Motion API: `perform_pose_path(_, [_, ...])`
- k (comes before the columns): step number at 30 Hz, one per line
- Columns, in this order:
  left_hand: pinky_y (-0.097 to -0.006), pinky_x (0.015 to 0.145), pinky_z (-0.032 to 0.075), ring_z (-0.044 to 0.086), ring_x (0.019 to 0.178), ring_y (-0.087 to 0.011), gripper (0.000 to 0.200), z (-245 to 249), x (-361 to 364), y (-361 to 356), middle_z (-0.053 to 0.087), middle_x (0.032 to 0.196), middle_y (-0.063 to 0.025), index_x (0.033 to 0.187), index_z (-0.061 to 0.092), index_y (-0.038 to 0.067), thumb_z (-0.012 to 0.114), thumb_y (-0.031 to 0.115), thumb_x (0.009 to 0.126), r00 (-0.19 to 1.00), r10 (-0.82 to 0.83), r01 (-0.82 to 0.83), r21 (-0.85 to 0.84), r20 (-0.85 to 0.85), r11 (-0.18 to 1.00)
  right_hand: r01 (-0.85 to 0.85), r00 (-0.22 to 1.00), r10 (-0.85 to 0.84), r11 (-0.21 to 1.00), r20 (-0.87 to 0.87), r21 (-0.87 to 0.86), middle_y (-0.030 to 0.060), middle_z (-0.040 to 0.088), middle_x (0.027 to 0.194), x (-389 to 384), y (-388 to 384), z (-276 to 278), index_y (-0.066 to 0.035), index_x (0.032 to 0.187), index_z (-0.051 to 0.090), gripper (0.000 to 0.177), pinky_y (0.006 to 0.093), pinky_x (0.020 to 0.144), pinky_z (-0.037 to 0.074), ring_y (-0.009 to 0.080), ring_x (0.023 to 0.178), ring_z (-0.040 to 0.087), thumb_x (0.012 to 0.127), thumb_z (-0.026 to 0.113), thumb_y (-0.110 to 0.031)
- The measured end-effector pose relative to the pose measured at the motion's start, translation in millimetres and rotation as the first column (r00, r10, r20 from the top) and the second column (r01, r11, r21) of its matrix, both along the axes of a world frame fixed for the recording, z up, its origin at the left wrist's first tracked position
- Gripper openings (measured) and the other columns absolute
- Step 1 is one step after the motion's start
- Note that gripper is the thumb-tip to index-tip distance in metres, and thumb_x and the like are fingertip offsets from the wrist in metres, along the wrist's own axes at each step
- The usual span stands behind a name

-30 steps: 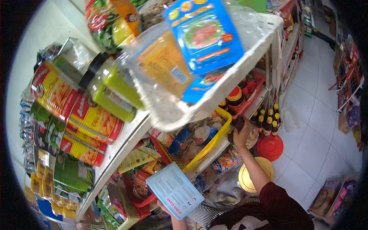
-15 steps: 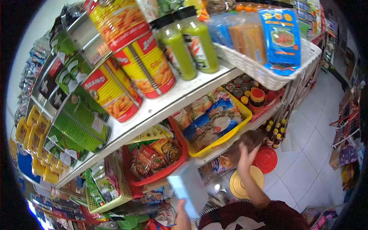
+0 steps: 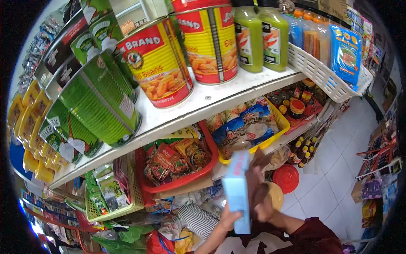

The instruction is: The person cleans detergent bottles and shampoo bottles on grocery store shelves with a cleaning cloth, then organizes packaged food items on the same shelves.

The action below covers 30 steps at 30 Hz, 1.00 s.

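Observation:
A light blue box [image 3: 237,192] stands upright in my left hand [image 3: 229,217], whose fingers are wrapped round its lower left side. Against the box's right side is a dark brown thing [image 3: 259,180], blurred, perhaps a cloth or bag. My right hand [image 3: 264,208] is closed on the lower part of it. Just above the box is a yellow basket [image 3: 223,160] of blue and clear food packets. To the left a red basket [image 3: 179,183] holds seasoning packets.
A white shelf [image 3: 203,99] crosses above my hands with yellow-red cans [image 3: 158,63], green cans [image 3: 99,99] and green sauce bottles [image 3: 249,42]. A white basket [image 3: 319,74] overhangs its right end. Dark bottles [image 3: 298,153] and a red lid [image 3: 286,178] are low at right.
The blue box has moved right and stands more upright. My right hand has come down and left with the brown thing, beside the box. The view has shifted towards the cans.

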<state>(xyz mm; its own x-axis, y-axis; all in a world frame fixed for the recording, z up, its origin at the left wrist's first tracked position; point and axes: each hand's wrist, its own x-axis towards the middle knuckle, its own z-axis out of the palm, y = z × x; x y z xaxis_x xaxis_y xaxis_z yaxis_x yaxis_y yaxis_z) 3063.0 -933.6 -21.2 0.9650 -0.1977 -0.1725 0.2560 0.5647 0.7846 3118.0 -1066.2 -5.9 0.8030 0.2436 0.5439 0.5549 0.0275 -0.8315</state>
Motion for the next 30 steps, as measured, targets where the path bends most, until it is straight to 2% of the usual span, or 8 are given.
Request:
perform_pose_path(4, [-0.0332,0.082,0.045,0.052,0.092,-0.0205,0.08,-3.1,5.3,7.7,0.05,0.105,-0.0083,0.122,0.033,0.002,0.071,0.036,0.06,0.969,0.238,-0.246,-0.307,-0.066,0.919,-0.191,0.964,0.195,0.981,-0.178,0.043,0.0211,0.022,0.137,-32.2,11.0,-19.1,0.006,0.131,0.019,0.075,0.0411,0.103,0.013,0.0344,0.129,0.016,0.08,0.042,-0.044])
perform_pose_path(6, [-0.0343,0.088,0.039,0.048,0.102,-0.0222,0.084,-13.7,-0.9,8.9,0.047,0.113,-0.0093,0.125,0.03,0.002,0.07,0.038,0.061,0.996,0.061,-0.07,-0.127,-0.072,0.989,-0.205,0.94,0.235,0.969,-0.248,0.138,0.0194,0.028,0.133,-25.8,6.4,-23.9,0.005,0.129,0.022,0.073,0.0398,0.1,0.02,0.0319,0.124,0.025,0.079,0.044,-0.044])
perform_pose_path(10, [-0.0416,0.102,0.015,0.019,0.122,-0.0354,0.092,21.4,13.1,-11.1,0.018,0.131,-0.0239,0.134,0.006,-0.003,0.059,0.04,0.072,0.774,-0.329,-0.01,0.53,0.541,0.848,-0.031,0.794,0.337,0.853,-0.505,0.521,0.0135,0.047,0.116,-4.4,-29.3,-19.3,0.001,0.125,0.03,0.065,0.0356,0.09,0.038,0.0241,0.105,0.048,0.078,0.048,-0.041])
perform_pose_path(15, [-0.0421,0.1,0.016,0.022,0.12,-0.0363,0.101,25.4,29.7,-3.6,0.02,0.127,-0.024,0.135,0.008,-0.001,0.064,0.044,0.064,0.668,-0.274,-0.245,0.552,0.692,0.797,0.155,0.764,0.192,0.873,-0.616,0.463,0.0116,0.051,0.111,-22.9,-11.6,-47.4,0.0,0.119,0.04,0.05,0.0324,0.091,0.037,0.0216,0.103,0.048,0.088,0.036,-0.039])
perform_pose_path(17, [-0.0416,0.1,0.017,0.023,0.12,-0.0355,0.104,12.8,24.1,-6.3,0.019,0.128,-0.023,0.135,0.007,0.0,0.065,0.043,0.061,0.787,0.006,-0.298,0.372,0.617,0.879,0.052,0.852,0.01,0.993,-0.524,0.105,0.0106,0.049,0.113,-32.5,-8.2,-43.6,0.002,0.118,0.041,0.042,0.0292,0.093,0.033,0.0198,0.106,0.045,0.09,0.036,-0.029])
perform_pose_path(22, [-0.045,0.097,0.019,0.025,0.117,-0.0373,0.09,-2.9,13.3,-0.7,0.02,0.128,-0.0236,0.127,0.021,0.009,0.068,0.041,0.058,0.966,0.202,-0.184,-0.122,0.162,0.975,-0.292,0.906,0.325,0.944,-0.27,0.154,0.017,0.039,0.125,-43.1,-3.3,3.9,0.002,0.126,0.033,0.049,0.031,0.098,0.028,0.0233,0.116,0.037,0.083,0.053,-0.013])
perform_pose_path(27, [-0.0484,0.094,0.022,0.028,0.115,-0.0392,0.076,-8.4,9.2,4.6,0.021,0.128,-0.0241,0.119,0.035,0.018,0.07,0.039,0.055,0.966,0.222,-0.21,-0.1,0.129,0.973,-0.371,0.891,0.341,0.928,-0.3,-0.047,0.0197,0.032,0.129,-39.6,-18.7,10.5,-0.004,0.128,0.028,0.061,0.0354,0.097,0.031,0.0284,0.118,0.038,0.076,0.061,-0.004])
perform_pose_path(30, [-0.0505,0.093,0.024,0.029,0.113,-0.0403,0.069,8.9,16.3,18.2,0.022,0.128,-0.0244,0.114,0.043,0.023,0.072,0.038,0.053,0.757,0.445,-0.579,0.176,0.478,0.796,-0.185,0.426,0.449,0.893,-0.786,0.41,0.0129,0.044,0.118,-33.1,-6.0,60.9,-0.001,0.122,0.039,0.045,0.0297,0.089,0.038,0.0197,0.105,0.047,0.08,0.056,-0.009])
